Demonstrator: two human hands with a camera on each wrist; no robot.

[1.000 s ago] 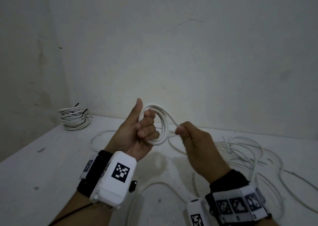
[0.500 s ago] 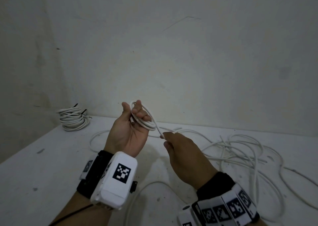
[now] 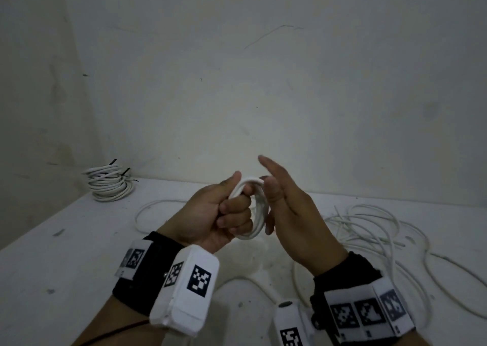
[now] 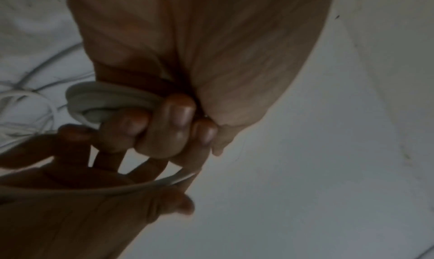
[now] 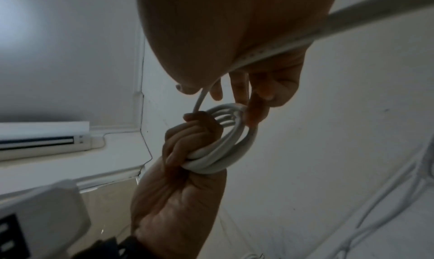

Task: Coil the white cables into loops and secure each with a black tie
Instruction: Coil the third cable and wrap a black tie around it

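Note:
A small coil of white cable (image 3: 259, 214) is held up above the table. My left hand (image 3: 210, 214) grips it, fingers curled through the loops and thumb up; the left wrist view shows those fingers (image 4: 178, 118) wrapped round the coil (image 4: 105, 97). My right hand (image 3: 290, 214) is right beside the coil. Its thumb rests on the coil's top and its index finger points up. In the right wrist view the trailing cable (image 5: 281, 45) runs across my right palm down to the coil (image 5: 220, 151). No black tie shows on this coil.
Finished coils (image 3: 109, 185) with black ties (image 3: 126, 171) are stacked at the table's (image 3: 66, 266) far left corner by the wall. Several loose white cables (image 3: 369, 227) sprawl over the right half and under my wrists.
My right hand has brought the cable up and over onto the coil and loosened its pinch, so its fingers now stand straight. The coil has gained a loop, and my left fingers have curled round it.

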